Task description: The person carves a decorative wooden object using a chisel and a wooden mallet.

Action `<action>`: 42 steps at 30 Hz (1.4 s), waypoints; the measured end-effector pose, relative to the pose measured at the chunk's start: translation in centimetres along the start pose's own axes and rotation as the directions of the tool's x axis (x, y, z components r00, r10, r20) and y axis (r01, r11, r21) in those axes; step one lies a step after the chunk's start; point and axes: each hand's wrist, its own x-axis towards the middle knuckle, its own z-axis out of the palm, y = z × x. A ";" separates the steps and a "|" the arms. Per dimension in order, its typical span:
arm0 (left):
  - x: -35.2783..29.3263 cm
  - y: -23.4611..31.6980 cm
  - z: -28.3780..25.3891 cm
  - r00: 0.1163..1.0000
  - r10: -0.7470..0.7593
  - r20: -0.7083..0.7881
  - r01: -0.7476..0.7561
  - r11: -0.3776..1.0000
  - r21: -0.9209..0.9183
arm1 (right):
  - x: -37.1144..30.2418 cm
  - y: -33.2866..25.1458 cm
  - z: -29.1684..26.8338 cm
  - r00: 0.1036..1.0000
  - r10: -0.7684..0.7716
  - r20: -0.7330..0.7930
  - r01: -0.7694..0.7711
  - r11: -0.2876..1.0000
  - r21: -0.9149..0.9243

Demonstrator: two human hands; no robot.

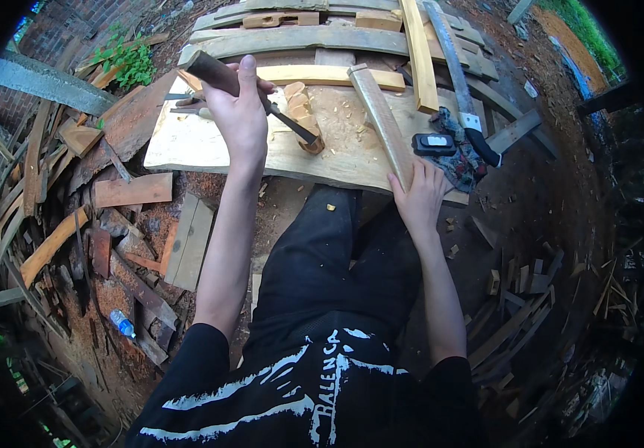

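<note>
Biggest first, the board (202, 149): thick, pale, probably heavy and stiff, with a surface likely to dent under a hard edge. Next, the wooden bar (382, 112): long, squared, rigid, likely fairly weighty toward the far end, perhaps slick where smooth; best taken near the closest end. Then the chisel (292, 125): stiff, compact, probably of moderate weight, hard to break but likely sharp at the tip; best gripped around the wooden handle, well clear of the blade. Smallest, the carved patch (301, 112): apparently soft enough to cut, liable to splinter; cannot tell whether a separate block or a hollow in the board.

Right hand (417, 196): clamped on the near end of the bar, thumb on one side and fingers on the other, with the free length running toward eleven o'clock above the board. Left hand (240, 119): closed around the chisel's handle, thumb up, with the butt toward eleven and the blade slanting between three and four, down to the near end of the patch. From the right hand, patch at ten o'clock, beyond the bar.
</note>
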 end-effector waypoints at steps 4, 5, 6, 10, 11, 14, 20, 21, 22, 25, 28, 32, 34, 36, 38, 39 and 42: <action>0.0 -0.4 0.1 1.000 0.017 -0.009 -0.018 1.000 -0.022 | 0.0 0.1 0.2 1.000 0.004 -0.008 -0.004 1.000 0.003; 0.0 -0.5 0.0 1.000 0.022 -0.015 -0.022 0.999 -0.024 | 0.0 0.1 0.2 1.000 0.004 -0.004 -0.004 1.000 0.002; 0.1 -0.6 0.0 0.999 0.026 -0.021 -0.027 0.999 -0.025 | 0.0 0.1 0.3 1.000 0.005 0.001 -0.005 1.000 0.001; 0.0 -0.2 0.0 1.000 0.004 -0.025 -0.004 1.000 -0.016 | -0.1 0.2 0.3 1.000 0.007 -0.007 -0.007 1.000 0.003; 0.0 -0.2 0.0 0.999 0.007 -0.034 -0.007 1.000 -0.017 | -0.1 0.2 0.3 1.000 0.008 -0.006 -0.008 1.000 0.007; 0.1 -0.3 0.0 0.999 0.022 -0.035 -0.023 0.999 -0.023 | -0.1 0.3 0.3 1.000 0.008 -0.006 -0.008 1.000 0.010; 0.2 -0.5 0.0 0.998 0.048 -0.032 -0.048 0.999 -0.002 | 0.0 0.1 0.2 1.000 0.014 -0.006 -0.014 1.000 0.012; 0.2 -0.5 0.0 0.997 0.072 -0.029 -0.072 0.997 0.000 | 0.0 0.0 0.1 1.000 0.015 -0.005 -0.015 1.000 0.010; 0.0 0.0 0.1 0.997 0.071 -0.028 -0.071 0.997 -0.001 | 0.0 0.1 0.1 1.000 0.015 -0.005 -0.015 1.000 0.010; -0.6 1.2 0.9 0.999 0.037 0.013 -0.039 0.992 0.120 | 0.0 0.1 0.1 1.000 0.010 -0.006 -0.010 1.000 0.018; -0.6 1.3 1.6 0.995 0.080 0.065 -0.079 0.997 -0.012 | 0.1 0.0 0.0 1.000 0.004 -0.006 -0.004 1.000 0.003; -0.3 0.8 1.6 0.973 0.164 0.164 -0.162 0.986 -0.024 | 0.1 -0.2 -0.1 0.999 -0.023 -0.023 0.023 1.000 0.000; 0.1 0.5 1.9 0.968 0.187 0.169 -0.175 0.981 -0.086 | 0.3 -0.2 -0.1 0.998 -0.045 -0.032 0.045 0.999 -0.009; 0.3 0.2 2.3 0.966 0.208 0.153 -0.187 0.972 -0.142 | 0.6 0.0 -0.1 0.998 -0.011 0.059 0.010 1.000 0.015; 0.3 -0.2 2.7 0.957 0.199 0.211 -0.152 0.963 -0.221 | 0.6 -0.3 -0.1 0.996 -0.014 0.084 0.013 1.000 0.004; 0.4 -0.4 2.6 0.959 0.201 0.201 -0.154 0.962 -0.227 | 0.5 -0.4 -0.2 0.994 -0.004 0.110 0.004 1.000 -0.002; 0.3 -0.1 2.4 0.959 0.159 0.235 -0.114 0.974 -0.195 | 1.7 -2.4 -2.3 0.985 0.047 0.164 -0.066 0.991 0.114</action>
